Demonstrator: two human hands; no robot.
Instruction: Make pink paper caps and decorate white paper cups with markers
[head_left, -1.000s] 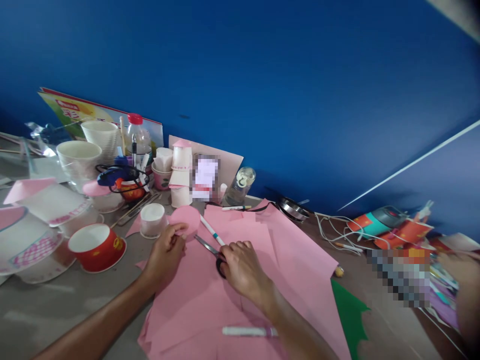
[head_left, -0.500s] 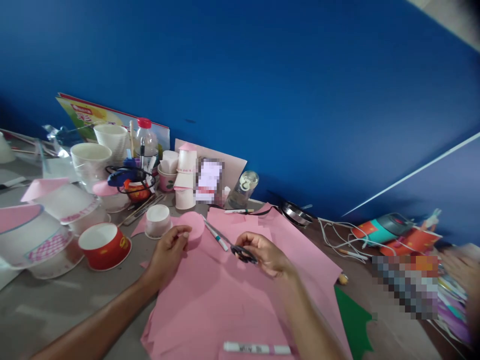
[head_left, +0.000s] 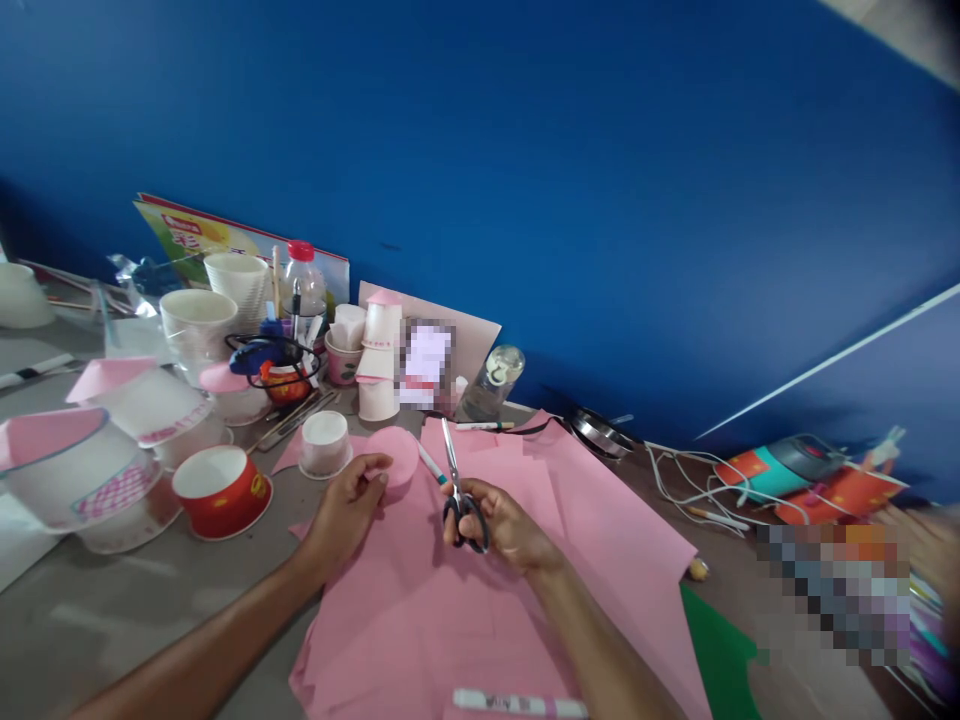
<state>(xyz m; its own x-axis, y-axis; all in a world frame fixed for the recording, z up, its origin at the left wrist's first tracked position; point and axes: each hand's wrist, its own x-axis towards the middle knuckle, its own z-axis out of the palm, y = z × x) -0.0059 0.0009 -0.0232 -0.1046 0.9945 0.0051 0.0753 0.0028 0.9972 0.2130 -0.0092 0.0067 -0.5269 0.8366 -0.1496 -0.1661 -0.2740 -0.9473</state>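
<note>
At near edge of pink sheets [head_left: 420, 620], white marker [head_left: 499, 702] is lying flat. Beyond, right hand [head_left: 511, 520] is gripping scissors [head_left: 455, 480] above the sheets, fingers hooking through the loops, blades pointing away. Left hand [head_left: 349, 515] is pinching the rim of a pink disc [head_left: 395, 450] between thumb and forefinger, just beside small white cup [head_left: 325, 442]. Behind, clear bottle [head_left: 491, 387] is standing by blue wall [head_left: 525, 160].

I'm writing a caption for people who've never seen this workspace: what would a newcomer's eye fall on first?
Probably the broad blue wall filling the upper half, then the pink paper sheets spread below it. Above these sheets, the right hand holds black-handled scissors, while the left hand is at the edge of a pink paper disc. The red paper bowl stands out further left.
</note>
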